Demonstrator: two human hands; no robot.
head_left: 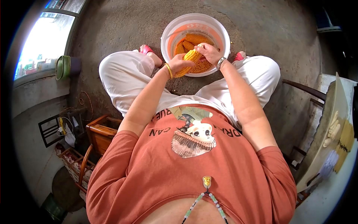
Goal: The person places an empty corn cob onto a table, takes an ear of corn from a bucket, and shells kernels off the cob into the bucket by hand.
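A yellow corn cob (192, 56) is held in both hands over the near part of a white bucket (226, 37). My left hand (179, 64) is wrapped round the cob's lower part, with a yellow bracelet at the wrist. At the cob's upper end, my right hand (209, 53) has its fingers closed on it; a silver bangle is on that wrist. Inside the bucket lie several more cobs (197, 39) and loose kernels (201, 67).
The bucket stands on a concrete floor (123, 22) between my knees. A wooden stool (100, 130) and a basket (76, 164) are at the left. At the right is a table (320, 138) with things on it. A green container (63, 68) sits by the window.
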